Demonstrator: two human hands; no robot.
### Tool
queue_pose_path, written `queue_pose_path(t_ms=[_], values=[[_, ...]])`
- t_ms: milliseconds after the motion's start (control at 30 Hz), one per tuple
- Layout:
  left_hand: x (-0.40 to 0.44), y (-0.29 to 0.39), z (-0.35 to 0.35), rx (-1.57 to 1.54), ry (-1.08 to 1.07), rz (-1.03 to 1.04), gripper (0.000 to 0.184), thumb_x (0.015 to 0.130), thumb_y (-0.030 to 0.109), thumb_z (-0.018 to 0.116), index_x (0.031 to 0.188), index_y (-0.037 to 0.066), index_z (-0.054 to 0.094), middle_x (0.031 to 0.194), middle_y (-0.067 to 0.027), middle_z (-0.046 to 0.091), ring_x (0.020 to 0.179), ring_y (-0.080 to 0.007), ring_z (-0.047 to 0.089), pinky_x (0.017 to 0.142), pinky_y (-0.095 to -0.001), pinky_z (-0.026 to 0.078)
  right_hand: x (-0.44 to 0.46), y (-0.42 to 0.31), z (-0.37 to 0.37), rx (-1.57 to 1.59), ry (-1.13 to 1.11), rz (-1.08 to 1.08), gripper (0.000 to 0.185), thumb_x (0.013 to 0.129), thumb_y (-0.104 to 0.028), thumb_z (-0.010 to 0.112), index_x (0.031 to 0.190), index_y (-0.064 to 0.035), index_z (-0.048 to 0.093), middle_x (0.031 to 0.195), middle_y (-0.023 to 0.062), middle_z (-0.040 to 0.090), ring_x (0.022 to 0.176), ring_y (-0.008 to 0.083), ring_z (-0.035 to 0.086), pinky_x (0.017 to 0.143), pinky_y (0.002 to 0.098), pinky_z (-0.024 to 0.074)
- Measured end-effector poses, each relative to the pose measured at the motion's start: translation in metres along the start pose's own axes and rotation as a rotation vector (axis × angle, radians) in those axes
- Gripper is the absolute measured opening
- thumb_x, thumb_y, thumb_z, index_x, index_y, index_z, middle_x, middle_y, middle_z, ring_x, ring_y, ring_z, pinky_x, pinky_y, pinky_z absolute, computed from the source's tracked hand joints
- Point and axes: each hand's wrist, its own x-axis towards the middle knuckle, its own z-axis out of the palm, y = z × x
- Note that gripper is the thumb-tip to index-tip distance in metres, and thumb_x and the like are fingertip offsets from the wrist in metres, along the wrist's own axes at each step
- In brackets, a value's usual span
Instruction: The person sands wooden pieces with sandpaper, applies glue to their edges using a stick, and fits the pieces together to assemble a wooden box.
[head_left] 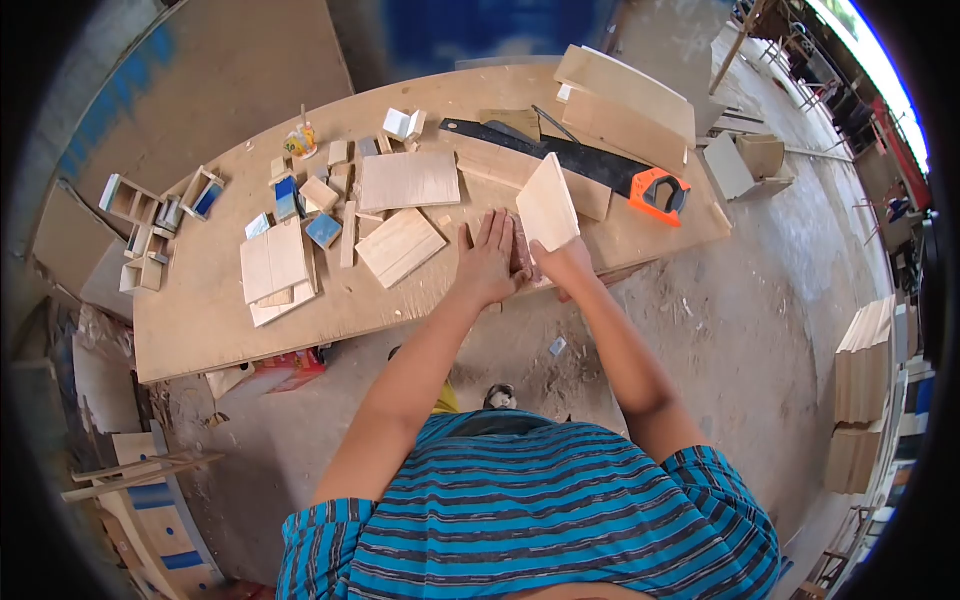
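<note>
In my right hand (566,265) is a small pale wooden board (548,208), gripped at its near end and tilted up on edge. My left hand (487,264) lies flat with its fingers stretched forward, near the table's front edge. Between the two hands is a reddish-brown sheet (523,248) that looks like sandpaper; my left hand touches its side. Left of that hand lies a flat wooden board (402,246), with a larger board (410,179) behind it. A handsaw (600,167) with an orange handle rests beyond my right hand.
The wooden table (200,325) carries several small blocks, some blue-painted, near stacked boards (275,262) at left. A yellow-patterned cup (300,140) stands at the back. Larger panels (630,110) lie at the far right. Wood stacks (862,390) stand on the right.
</note>
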Motion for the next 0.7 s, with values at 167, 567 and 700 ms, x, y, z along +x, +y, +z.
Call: queue_pose_path(t_ms=[167, 567, 700], values=[[-0.002, -0.001, -0.004, 0.012, -0.021, 0.018, 0.096, 0.078, 0.055, 0.06, 0.146, -0.002, 0.022, 0.156, -0.0163, 0.017, 0.145, -0.0302, 0.013, 0.11, -0.0617, 0.008, -0.036, 0.044, 0.012, 0.076, 0.217, -0.565, 0.054, 0.08, -0.02, 0.064, 0.127, 0.0017, 0.049, 0.129, 0.0233, 0.051, 0.126, 0.0369, 0.044, 0.105, 0.0418, 0.0355], [0.003, -0.003, 0.003, -0.015, 0.025, -0.025, 0.094, 0.079, 0.051, 0.058, 0.146, -0.003, 0.021, 0.156, -0.0181, 0.016, 0.145, -0.0291, 0.013, 0.11, -0.0607, 0.009, -0.041, 0.02, 0.001, 0.016, 0.126, -0.324, 0.05, 0.08, -0.028, 0.063, 0.123, -0.005, 0.055, 0.117, 0.0224, 0.059, 0.112, 0.0385, 0.054, 0.094, 0.0423, 0.0445], [0.004, -0.001, -0.004, 0.017, -0.015, -0.038, 0.094, 0.08, 0.052, 0.058, 0.147, -0.002, 0.019, 0.156, -0.0175, 0.016, 0.145, -0.0286, 0.012, 0.111, -0.0596, 0.009, -0.049, 0.043, 0.014, -0.103, 0.283, -0.483, 0.049, 0.08, -0.038, 0.061, 0.119, -0.0084, 0.059, 0.102, 0.0234, 0.065, 0.097, 0.0429, 0.061, 0.085, 0.0452, 0.0506]])
